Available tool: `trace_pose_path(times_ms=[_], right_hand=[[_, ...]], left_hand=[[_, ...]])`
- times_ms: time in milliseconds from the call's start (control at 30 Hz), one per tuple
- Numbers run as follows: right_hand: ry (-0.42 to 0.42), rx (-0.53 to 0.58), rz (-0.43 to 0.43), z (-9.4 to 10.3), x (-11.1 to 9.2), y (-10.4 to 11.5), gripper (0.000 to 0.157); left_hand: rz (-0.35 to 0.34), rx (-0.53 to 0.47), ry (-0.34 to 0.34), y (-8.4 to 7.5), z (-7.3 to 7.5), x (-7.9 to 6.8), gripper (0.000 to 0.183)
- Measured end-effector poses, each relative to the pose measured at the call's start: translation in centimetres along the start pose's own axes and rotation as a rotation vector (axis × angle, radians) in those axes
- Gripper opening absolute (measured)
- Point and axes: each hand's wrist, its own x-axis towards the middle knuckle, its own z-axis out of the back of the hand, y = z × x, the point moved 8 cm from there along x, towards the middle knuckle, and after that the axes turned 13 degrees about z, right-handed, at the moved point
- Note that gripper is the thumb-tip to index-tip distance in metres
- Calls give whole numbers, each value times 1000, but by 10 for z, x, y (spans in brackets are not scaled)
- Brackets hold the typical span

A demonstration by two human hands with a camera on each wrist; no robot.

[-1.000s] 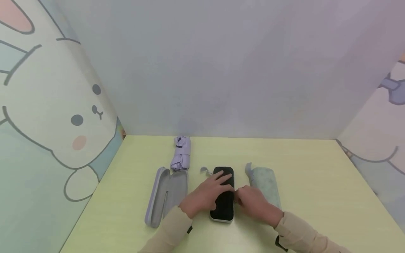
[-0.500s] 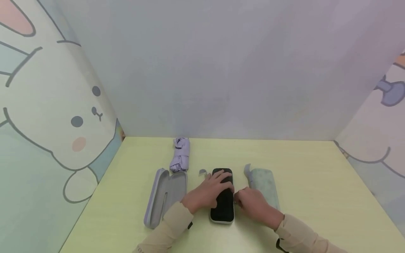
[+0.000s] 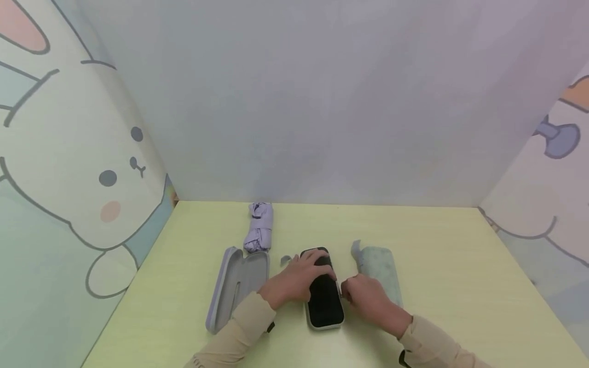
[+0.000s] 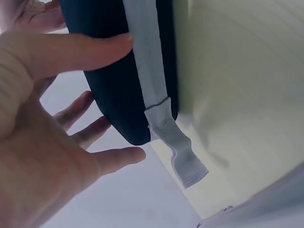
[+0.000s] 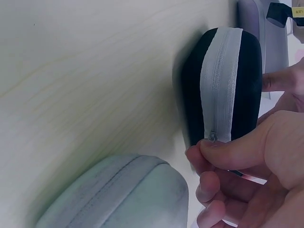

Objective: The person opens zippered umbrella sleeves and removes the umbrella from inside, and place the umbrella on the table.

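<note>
On the table, a black zip case (image 3: 325,304) lies lengthwise with its far end leaning left. My left hand (image 3: 299,276) holds it from above, fingers across its top and thumb (image 4: 102,50) against its side. A light grey zip band (image 5: 218,80) runs along the edge, and a grey fabric tab (image 4: 178,147) sticks out at one end. At the case's right side my right hand (image 3: 370,301) pinches the zip pull (image 5: 212,137) between thumb and forefinger. The zip's teeth look closed above the pull. The palm hides part of the case in the head view.
A pale green pouch (image 3: 382,268) lies just right of the case, partly behind my right hand. To the left sits an opened lilac hard case (image 3: 250,271) with grey lining. Behind that lies a rolled lilac folding umbrella (image 3: 260,227). A wall stands beyond the table.
The black case has turned slightly: its far end swung left and its near end right. My left hand moved a little left with it. My right hand stays at its right side.
</note>
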Motion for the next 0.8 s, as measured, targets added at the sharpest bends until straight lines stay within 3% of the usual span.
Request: trace_pose_path(times_ms=[233, 800], right_hand=[[1, 11, -27, -1, -4, 0, 24], [-39, 69, -62, -1, -15, 4, 28]], left_hand=[[-8, -10, -23, 3, -2, 2, 64], [51, -19, -14, 7, -4, 4, 67]])
